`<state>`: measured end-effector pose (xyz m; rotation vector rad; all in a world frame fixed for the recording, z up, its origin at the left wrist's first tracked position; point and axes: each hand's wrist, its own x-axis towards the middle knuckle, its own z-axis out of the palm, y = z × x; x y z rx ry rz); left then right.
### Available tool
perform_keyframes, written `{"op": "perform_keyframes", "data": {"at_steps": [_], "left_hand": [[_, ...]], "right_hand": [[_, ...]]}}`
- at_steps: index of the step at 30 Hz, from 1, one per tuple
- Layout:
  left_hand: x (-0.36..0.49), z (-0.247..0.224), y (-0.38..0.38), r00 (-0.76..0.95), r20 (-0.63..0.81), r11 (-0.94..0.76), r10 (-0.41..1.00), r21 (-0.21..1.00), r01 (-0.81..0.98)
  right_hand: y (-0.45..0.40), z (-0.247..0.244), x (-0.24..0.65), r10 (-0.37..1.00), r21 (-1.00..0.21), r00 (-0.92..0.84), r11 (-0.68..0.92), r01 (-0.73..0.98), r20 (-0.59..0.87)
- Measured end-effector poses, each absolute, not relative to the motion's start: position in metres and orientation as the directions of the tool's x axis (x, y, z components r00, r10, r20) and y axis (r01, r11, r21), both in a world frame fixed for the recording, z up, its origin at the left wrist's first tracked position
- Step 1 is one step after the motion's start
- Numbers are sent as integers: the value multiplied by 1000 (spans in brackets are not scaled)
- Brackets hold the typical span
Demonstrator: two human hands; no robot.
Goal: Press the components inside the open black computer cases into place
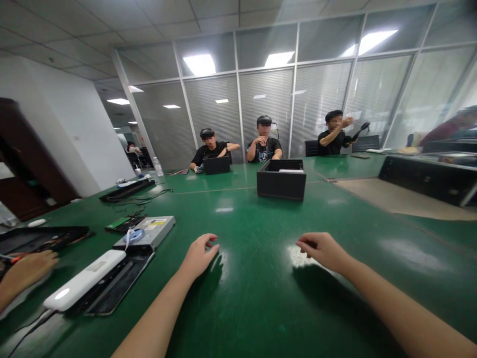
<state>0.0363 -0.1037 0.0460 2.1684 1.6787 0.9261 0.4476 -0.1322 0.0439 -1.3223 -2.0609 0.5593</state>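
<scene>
My left hand [201,254] hovers just over the green table [242,233], its fingers loosely curved and apart, holding nothing. Opposite it, my right hand [321,249] is also above the tabletop, fingers bent but apart, with nothing in them. Nearest to my left hand is a silver disc drive [158,231] with a blue-and-white ring [134,235] on it. A white power strip [87,278] lies on a black panel [121,288] to the left. Beyond both hands stands an open black box [281,185].
Several people sit along the far side, one behind a small black box [216,165]. At the left edge, another person's hand [32,271] is beside a black frame [70,233]. A large black case [425,178] stands at the right. Cables [149,199] lie back left.
</scene>
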Motion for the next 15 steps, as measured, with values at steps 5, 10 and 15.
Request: {"op": "perform_keyframes", "data": {"at_steps": [5, 10, 15], "left_hand": [[34, 43, -98, 89, 355, -293, 930, 574, 764], [39, 41, -97, 149, 316, -316, 937, 581, 750], [40, 42, -95, 171, 300, -323, 939, 587, 742]], "right_hand": [[-166, 91, 423, 643, -283, -240, 599, 749, 727], [-129, 155, 438, 757, -76, -183, 293, 953, 628], [-69, 170, 474, 977, -139, -214, 213, 967, 9]]}}
